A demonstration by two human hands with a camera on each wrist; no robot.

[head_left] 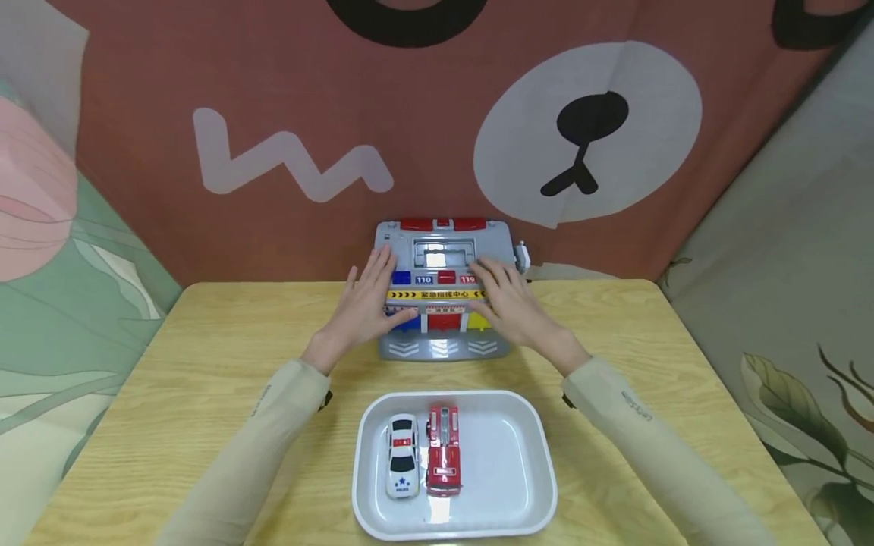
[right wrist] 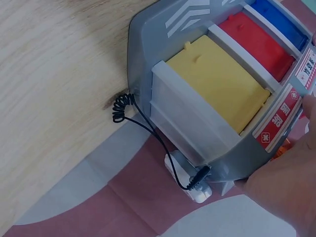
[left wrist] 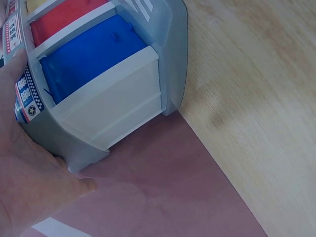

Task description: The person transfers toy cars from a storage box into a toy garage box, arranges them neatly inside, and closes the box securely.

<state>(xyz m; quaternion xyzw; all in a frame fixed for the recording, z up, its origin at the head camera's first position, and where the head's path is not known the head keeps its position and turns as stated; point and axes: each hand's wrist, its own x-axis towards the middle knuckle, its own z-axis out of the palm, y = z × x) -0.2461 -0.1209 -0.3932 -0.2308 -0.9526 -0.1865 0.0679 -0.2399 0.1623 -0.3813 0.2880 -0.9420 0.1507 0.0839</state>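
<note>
- Nearest, a white tray (head_left: 498, 485) holds a white police car (head_left: 403, 462), then a red fire truck (head_left: 444, 459) beside it.
- Left hand (head_left: 365, 303): fingers extended, resting on the toy station's left side, not clenched.
- Grey toy station (head_left: 445, 296): upright at the table's (head_left: 273, 326) far edge, between both hands.
- Right hand (head_left: 515, 303): fingers loosely laid on its right side.
- White handset (head_left: 522, 256): at its right flank.
</note>
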